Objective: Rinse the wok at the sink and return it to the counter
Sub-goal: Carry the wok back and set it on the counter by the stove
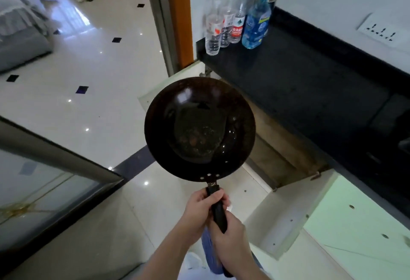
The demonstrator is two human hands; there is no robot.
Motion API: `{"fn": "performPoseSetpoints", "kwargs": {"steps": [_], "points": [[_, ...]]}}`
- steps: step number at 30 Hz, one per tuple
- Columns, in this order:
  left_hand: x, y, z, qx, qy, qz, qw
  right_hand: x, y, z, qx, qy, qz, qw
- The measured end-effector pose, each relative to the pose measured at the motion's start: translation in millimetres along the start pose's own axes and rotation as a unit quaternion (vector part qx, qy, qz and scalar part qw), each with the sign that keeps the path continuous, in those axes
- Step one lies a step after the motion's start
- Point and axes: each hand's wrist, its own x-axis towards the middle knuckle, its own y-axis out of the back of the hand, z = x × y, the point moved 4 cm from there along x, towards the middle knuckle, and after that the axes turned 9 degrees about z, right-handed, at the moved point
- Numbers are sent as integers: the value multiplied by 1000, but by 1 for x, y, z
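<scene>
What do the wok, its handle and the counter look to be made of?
The wok looks like dark metal, likely seasoned steel or iron: glossy reflections, bright rivets. The handle is matte black, maybe plastic or coated wood; unclear. The counter looks like black stone, perhaps granite: faint speckle, hard edges.

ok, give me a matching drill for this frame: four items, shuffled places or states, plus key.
Items:
1. wok
2. blue bottle
3. red-capped bottle
4. wall socket

Places or states:
A. on the white wall above the counter
B. gripped by left hand and right hand, residue inside
C. clear, standing among other clear bottles
D. rightmost bottle on the counter

Pairs: 1-B, 2-D, 3-C, 4-A
</scene>
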Motion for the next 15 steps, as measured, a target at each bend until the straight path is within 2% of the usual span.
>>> {"fn": "performPoseSetpoints", "kwargs": {"steps": [8,15], "points": [[77,-86,65,58,47,-53,996,88,43,-39,34,-34,110,993],[120,-163,89,119,101,-93,983,140,90,-57,58,-64,187,979]]}}
